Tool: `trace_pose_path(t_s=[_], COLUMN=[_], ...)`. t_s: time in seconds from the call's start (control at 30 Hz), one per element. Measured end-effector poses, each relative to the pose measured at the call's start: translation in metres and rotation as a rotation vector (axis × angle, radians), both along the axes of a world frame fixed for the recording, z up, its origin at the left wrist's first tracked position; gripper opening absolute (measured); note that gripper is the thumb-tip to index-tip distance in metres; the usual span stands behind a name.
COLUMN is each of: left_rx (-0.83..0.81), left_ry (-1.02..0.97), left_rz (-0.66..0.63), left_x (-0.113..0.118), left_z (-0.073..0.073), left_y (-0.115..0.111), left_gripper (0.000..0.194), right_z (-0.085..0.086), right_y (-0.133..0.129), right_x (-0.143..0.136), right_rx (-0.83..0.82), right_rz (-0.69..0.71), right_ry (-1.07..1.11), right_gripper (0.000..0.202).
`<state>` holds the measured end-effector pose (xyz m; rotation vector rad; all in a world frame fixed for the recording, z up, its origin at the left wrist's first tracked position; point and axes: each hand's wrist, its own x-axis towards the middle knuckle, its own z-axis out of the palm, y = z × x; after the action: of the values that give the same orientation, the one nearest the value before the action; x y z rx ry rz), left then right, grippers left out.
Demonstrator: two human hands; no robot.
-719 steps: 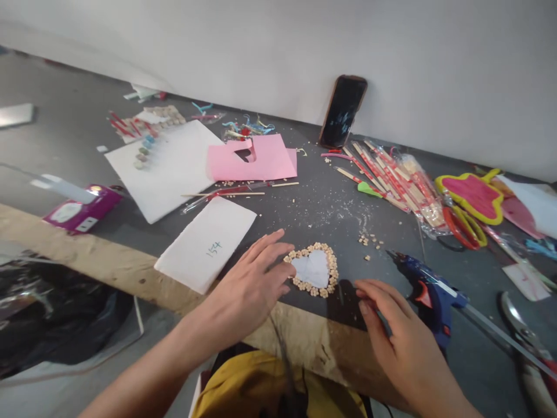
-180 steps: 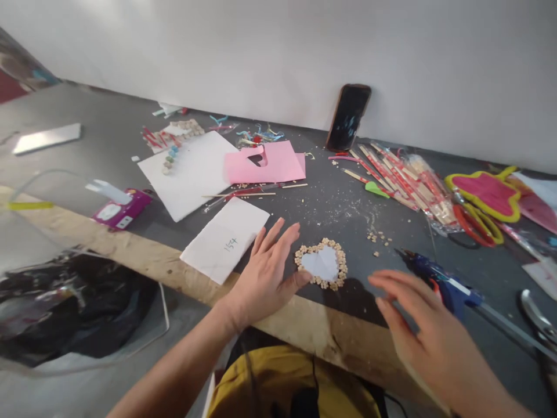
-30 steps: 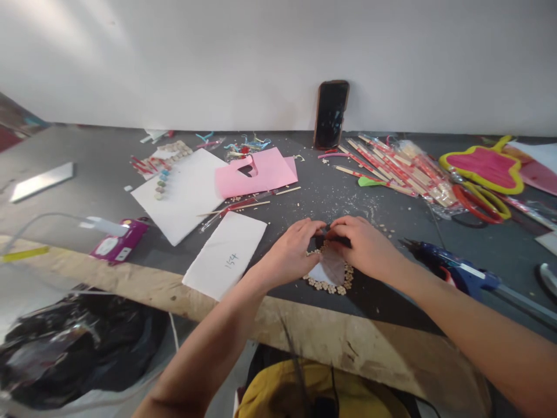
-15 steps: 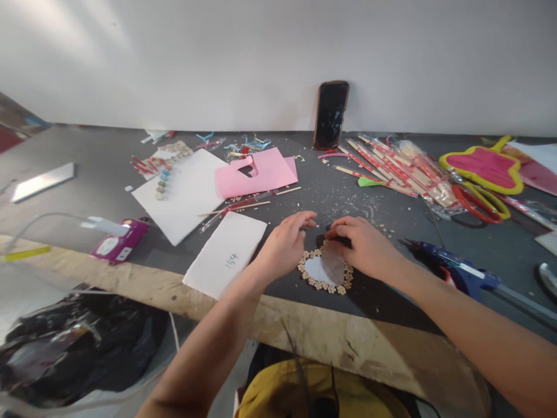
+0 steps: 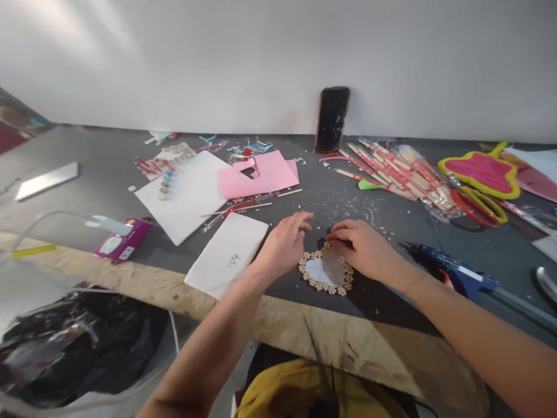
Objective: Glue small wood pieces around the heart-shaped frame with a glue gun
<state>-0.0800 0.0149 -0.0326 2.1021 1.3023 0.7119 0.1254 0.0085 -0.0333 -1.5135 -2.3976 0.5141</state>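
Note:
A white paper heart [image 5: 318,271] lies flat on the dark tabletop, edged all round with small pale wooden flower-like pieces [image 5: 324,287]. My right hand [image 5: 363,247] is at the heart's upper right edge, fingertips bent together against the border. Whatever sits between those fingertips is hidden. Just off the upper left of the heart hovers my left hand [image 5: 285,241], fingers loosely curved and apart, with nothing visible in it. A shadow from my right hand darkens the heart's right half.
A blue glue gun [image 5: 461,271] lies at right, below red-handled scissors [image 5: 478,208] and wrapped chopsticks [image 5: 391,168]. White paper marked 154 [image 5: 228,255], cut pink paper [image 5: 261,174] and a purple power strip [image 5: 123,241] are left. A phone [image 5: 333,119] leans on the wall.
The camera view has shifted slightly. My right fingertips stay at the heart's upper edge, and my left fingers have moved only a little. The heart lies in the same place.

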Motion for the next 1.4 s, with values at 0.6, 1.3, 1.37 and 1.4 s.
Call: trace_pose_path(t_s=[0.6, 1.3, 1.37, 1.4], left_rx=[-0.042, 0.174, 0.185, 0.185], left_ry=[0.005, -0.231, -0.193, -0.186], left_rz=[0.008, 0.203, 0.220, 0.226], left_x=[0.002, -0.030, -0.036, -0.037], left_z=[0.005, 0.027, 0.017, 0.012], left_y=[0.000, -0.046, -0.062, -0.070], left_gripper=[0.043, 0.040, 0.040, 0.040], right_z=[-0.002, 0.044, 0.030, 0.022], right_y=[0.000, -0.111, -0.141, -0.154], right_x=[0.001, 0.047, 0.049, 0.048], right_rx=[-0.003, 0.326, 0.335, 0.335], right_rz=[-0.006, -0.188, -0.204, -0.188], right_ry=[0.033, 0.070, 0.061, 0.074], right_gripper=[0.024, 0.024, 0.024, 0.024])
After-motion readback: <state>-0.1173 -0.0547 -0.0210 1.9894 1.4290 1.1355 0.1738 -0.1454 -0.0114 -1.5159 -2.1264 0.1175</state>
